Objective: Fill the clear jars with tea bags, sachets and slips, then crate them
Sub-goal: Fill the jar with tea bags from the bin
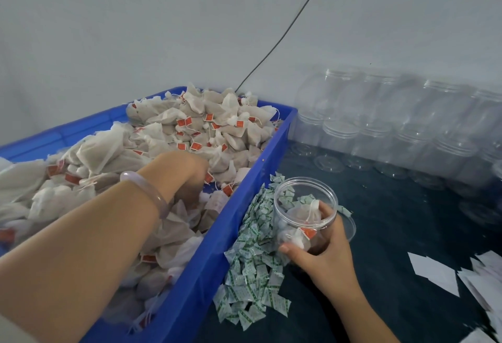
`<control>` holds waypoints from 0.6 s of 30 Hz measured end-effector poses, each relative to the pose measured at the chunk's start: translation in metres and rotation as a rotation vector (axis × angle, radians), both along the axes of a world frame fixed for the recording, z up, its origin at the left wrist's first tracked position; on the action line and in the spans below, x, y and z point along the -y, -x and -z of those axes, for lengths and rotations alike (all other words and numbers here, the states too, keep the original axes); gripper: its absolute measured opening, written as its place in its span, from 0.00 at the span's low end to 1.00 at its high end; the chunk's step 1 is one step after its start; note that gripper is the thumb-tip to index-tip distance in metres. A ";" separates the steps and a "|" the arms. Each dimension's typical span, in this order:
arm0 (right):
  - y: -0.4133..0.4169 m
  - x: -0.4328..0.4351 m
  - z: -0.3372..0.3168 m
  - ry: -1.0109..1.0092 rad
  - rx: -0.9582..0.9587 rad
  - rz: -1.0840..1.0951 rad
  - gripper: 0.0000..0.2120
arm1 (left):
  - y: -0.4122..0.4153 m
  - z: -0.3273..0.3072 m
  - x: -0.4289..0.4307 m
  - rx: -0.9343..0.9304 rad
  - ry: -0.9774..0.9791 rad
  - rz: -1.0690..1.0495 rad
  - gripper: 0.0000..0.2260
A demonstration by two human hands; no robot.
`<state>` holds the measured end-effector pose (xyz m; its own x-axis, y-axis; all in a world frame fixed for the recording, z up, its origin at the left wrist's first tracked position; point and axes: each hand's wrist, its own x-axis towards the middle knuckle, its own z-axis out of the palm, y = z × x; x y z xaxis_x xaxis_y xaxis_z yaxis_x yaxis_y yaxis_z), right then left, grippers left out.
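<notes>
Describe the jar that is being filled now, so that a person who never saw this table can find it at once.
Start at the blue crate heaped with tea bags; a strip of green-printed sachets lies along its right wall. At the strip's far end the right hand holds a clear jar. Unlike the empty jars stacked by the wall, it is tilted and already contains tea bags.

Crate [206, 258]: glossy blue plastic, smooth. Tea bags [190, 130]: matt, gauzy white mesh cloth with red paper tags; sachets [252, 283] crinkled printed paper. Jars [304, 215] clear glossy plastic; slips [434, 272] matt white paper; worktop [394, 234] dark, matt.
</notes>
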<state>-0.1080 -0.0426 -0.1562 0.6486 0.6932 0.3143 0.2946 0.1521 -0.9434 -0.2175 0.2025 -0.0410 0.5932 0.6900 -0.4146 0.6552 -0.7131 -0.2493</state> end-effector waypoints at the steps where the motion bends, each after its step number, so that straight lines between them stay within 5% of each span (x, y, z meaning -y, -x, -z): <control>1: 0.000 0.000 0.000 -0.003 -0.001 0.000 0.39 | 0.002 -0.003 -0.003 0.050 0.054 -0.017 0.13; 4: -0.001 0.001 0.000 0.002 -0.006 -0.001 0.40 | 0.007 -0.013 -0.010 0.252 0.265 -0.055 0.05; 9: -0.001 0.000 -0.002 0.006 0.023 0.008 0.36 | 0.017 -0.027 -0.003 0.745 0.819 -0.148 0.12; 13: -0.001 0.000 0.000 -0.005 0.015 -0.001 0.38 | 0.013 -0.042 0.020 1.087 1.075 -0.103 0.11; 18: -0.001 -0.001 -0.002 -0.009 0.018 -0.003 0.37 | -0.010 -0.050 0.060 1.346 1.043 0.097 0.10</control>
<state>-0.1071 -0.0411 -0.1546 0.6409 0.6921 0.3319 0.3112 0.1610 -0.9366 -0.2073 0.1423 0.0089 0.8965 0.4136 0.1588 -0.0557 -0.2503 0.9666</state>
